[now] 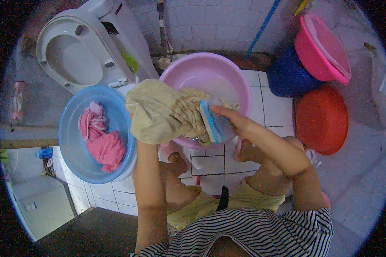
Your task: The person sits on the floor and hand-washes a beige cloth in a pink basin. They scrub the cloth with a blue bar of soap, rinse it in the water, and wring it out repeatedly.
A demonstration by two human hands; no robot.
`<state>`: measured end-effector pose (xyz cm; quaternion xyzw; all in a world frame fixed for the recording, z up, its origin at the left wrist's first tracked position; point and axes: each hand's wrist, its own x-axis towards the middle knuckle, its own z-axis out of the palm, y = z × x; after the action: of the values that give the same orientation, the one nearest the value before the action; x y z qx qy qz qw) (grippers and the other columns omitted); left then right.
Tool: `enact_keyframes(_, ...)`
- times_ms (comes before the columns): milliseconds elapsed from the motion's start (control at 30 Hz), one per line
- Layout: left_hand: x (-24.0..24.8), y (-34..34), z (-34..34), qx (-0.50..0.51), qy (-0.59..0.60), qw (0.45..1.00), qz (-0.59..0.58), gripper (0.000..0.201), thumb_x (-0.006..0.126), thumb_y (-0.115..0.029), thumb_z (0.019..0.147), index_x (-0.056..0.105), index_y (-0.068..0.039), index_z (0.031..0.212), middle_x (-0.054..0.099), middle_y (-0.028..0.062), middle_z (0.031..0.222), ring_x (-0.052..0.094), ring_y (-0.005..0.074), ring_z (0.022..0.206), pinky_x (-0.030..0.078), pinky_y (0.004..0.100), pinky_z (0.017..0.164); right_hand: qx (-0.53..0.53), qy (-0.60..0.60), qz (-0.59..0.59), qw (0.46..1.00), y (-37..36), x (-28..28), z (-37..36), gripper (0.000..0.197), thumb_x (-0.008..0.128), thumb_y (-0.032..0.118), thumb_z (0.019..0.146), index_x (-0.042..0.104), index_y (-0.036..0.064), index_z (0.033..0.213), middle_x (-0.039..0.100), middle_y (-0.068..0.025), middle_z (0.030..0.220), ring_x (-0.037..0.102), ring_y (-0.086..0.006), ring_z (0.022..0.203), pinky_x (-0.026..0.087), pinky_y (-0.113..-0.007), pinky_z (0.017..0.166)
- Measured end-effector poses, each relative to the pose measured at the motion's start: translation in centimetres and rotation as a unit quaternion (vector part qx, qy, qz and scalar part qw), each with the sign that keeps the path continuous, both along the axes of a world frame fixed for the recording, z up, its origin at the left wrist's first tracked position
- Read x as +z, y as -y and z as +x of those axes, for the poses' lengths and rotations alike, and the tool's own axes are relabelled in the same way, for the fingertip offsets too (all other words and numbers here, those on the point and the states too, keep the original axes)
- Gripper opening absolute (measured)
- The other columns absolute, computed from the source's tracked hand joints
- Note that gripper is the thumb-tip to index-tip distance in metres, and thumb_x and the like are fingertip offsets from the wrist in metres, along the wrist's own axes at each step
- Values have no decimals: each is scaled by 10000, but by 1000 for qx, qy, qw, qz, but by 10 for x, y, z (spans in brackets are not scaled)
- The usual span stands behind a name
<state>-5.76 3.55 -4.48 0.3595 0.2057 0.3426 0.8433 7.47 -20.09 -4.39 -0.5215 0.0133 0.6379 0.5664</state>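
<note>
A wet beige cloth [156, 109] is bunched over the near left part of a pink basin [241, 81]. My left forearm [151, 180] reaches up under the cloth, which covers the hand, so its fingers do not show. My right hand [233, 118] is closed round a blue and white scrub brush [211, 124]. The brush stands on edge with one side against the wrinkled right end of the cloth. Cloudy water shows inside the basin beyond the cloth.
Left of the pink basin, a blue basin [68, 150] holds pink cloths [107, 147]. A white toilet [96, 70] stands far left. At right are a dark blue bucket [285, 77], a pink basin tilted on top [309, 55] and a red basin [321, 120]. My feet rest on the tiled floor [208, 165].
</note>
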Motion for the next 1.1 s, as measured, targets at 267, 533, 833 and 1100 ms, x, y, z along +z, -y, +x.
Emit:
enact_keyframes(267,37,20,-5,-80,98,992,-4,537,445,-464,866,453,-51,1208,515,149,1191,509,307,1080,419,452,929,-183,71,93,976,4,47,45,548,621,466,769,521,95,1160,588,-83,1086,587,-223,943,481,-387,833)
enact_keyframes(533,40,53,-4,-172,108,979,-31,564,370,-506,877,409,-84,1250,501,131,1211,484,293,1110,393,436,951,-160,62,77,982,-4,35,57,517,636,475,756,560,105,1109,613,-45,1031,599,-190,902,492,-364,805)
enact_keyframes(833,5,51,3,-216,17,970,110,642,217,-579,894,296,-128,1344,459,104,1263,434,261,1173,352,389,996,-75,367,13,927,-20,17,56,593,661,440,747,500,35,1148,575,-72,1008,563,-170,880,460,-304,774)
enact_keyframes(1100,2,71,15,-210,-123,924,294,368,454,-225,890,422,-30,1200,506,120,1122,484,247,1077,391,364,946,-16,609,6,793,-56,44,-28,858,736,495,605,411,16,1239,521,-211,1162,499,-335,1102,390,-400,939)
